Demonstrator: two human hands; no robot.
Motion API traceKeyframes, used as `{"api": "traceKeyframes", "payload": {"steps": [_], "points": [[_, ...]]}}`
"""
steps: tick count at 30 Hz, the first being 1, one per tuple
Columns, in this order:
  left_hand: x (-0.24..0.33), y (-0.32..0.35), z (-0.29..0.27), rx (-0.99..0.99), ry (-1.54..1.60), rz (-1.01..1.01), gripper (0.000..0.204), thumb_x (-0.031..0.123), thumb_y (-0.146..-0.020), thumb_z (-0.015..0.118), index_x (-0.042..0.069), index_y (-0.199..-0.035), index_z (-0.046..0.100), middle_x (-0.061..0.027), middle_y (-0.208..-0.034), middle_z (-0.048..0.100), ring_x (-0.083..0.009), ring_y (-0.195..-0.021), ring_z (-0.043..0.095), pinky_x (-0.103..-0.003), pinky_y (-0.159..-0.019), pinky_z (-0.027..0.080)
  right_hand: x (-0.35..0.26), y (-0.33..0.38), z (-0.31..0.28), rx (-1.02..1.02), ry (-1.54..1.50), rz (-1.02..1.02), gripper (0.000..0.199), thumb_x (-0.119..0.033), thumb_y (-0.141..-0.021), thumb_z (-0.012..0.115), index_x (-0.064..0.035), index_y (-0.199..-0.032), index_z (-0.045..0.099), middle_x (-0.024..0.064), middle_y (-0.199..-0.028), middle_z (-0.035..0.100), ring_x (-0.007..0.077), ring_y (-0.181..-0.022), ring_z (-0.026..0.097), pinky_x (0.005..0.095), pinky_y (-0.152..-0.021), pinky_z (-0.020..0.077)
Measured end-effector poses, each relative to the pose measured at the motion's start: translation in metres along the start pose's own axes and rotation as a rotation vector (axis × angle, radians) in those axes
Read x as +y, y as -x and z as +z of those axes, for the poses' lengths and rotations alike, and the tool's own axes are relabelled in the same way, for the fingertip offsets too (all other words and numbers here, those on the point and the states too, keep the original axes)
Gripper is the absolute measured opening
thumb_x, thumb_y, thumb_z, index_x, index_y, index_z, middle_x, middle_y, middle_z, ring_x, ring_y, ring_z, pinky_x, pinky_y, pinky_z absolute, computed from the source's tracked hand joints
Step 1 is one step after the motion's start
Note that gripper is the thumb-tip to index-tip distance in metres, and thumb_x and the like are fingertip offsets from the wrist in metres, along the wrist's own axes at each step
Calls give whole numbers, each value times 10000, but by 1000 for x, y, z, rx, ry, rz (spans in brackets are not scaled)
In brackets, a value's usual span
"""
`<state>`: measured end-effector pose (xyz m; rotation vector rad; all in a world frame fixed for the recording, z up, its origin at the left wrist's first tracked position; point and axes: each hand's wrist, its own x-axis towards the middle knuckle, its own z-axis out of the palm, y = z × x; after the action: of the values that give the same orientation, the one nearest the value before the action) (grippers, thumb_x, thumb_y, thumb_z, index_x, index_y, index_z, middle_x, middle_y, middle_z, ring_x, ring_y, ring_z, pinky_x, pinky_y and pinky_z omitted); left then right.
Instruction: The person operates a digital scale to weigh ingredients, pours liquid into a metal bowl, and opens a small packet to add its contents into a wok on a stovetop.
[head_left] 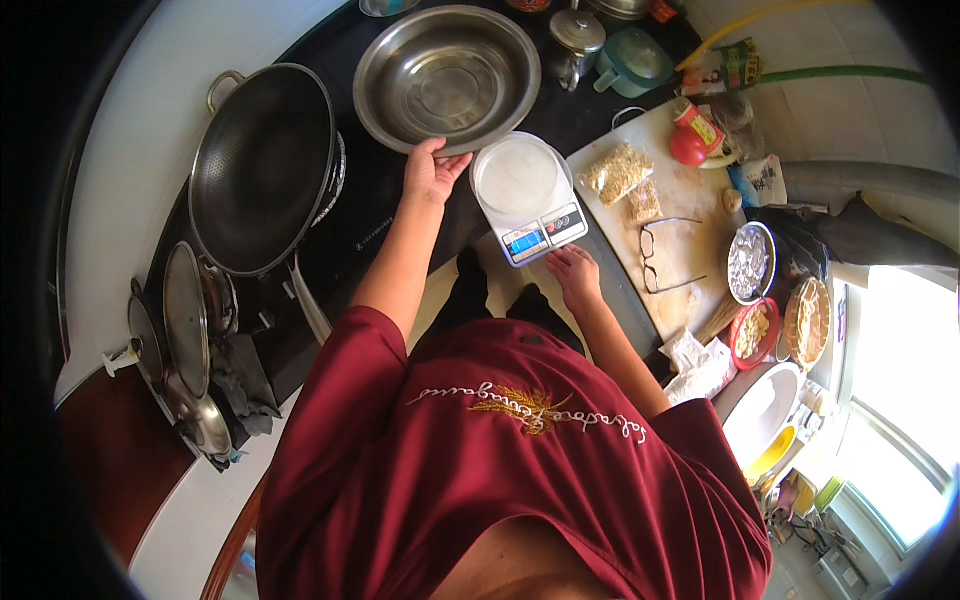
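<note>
A wide stainless steel basin [447,85] sits at the far middle of the dark counter. My left hand [434,176] grips its near rim, thumb on top and fingers below. Just right of that hand stands a white kitchen scale [560,192] with a round plate, a lit blue display and buttons; nothing lies on its plate. My right hand [576,277] is at the scale's near right corner, fingers stretched toward its front edge and apart, holding nothing. Whether the fingertips touch the scale I cannot tell.
Left is a black wok [265,170]; below it stand pan lids [185,320]. A cutting board [610,225] on the right bears bagged grains [618,174] and glasses [650,260]. Beyond are a foil-lined bowl [750,262], a red bowl [754,333] and a lidded metal pot [578,32].
</note>
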<state>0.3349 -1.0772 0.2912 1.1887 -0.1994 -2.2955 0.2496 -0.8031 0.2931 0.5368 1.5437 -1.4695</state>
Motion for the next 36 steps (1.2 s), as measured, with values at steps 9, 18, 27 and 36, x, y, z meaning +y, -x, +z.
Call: {"api": "traceKeyframes", "payload": {"steps": [9, 18, 27, 36], "points": [[3, -14, -8, -69, -26, 63, 146, 81, -734, 568, 15, -861, 540, -108, -798, 611, -236, -663, 613, -331, -570, 534, 0, -6, 12, 10, 38, 2, 214, -82, -859, 461, 7, -1053, 445, 114, -938, 561, 219, -841, 584, 300, -727, 488], [17, -20, -16, -16, -58, 88, 123, 36, -710, 558, 13, -828, 530, -104, -798, 601, -233, -652, 601, -336, -546, 526, -9, -5, 10, 56, 95, -1, 196, -82, -837, 484, 12, -1008, 479, 91, -886, 588, 170, -772, 589, 267, -675, 491], [40, -5, 9, 0, -44, 112, 53, 15, -721, 544, 16, -774, 541, -98, -743, 605, -216, -622, 600, -318, -533, 523, -20, -14, 31, 12, 56, -11, 213, -91, -842, 485, 15, -1026, 481, 89, -916, 593, 158, -796, 583, 258, -699, 481], [59, 12, 34, -17, -81, 142, 33, 21, -730, 549, 13, -763, 546, -97, -728, 603, -208, -606, 597, -304, -524, 518, -30, -33, 68, -61, 51, -27, 258, -90, -820, 533, 12, -1052, 486, 65, -910, 582, 145, -792, 574, 246, -694, 466]]}}
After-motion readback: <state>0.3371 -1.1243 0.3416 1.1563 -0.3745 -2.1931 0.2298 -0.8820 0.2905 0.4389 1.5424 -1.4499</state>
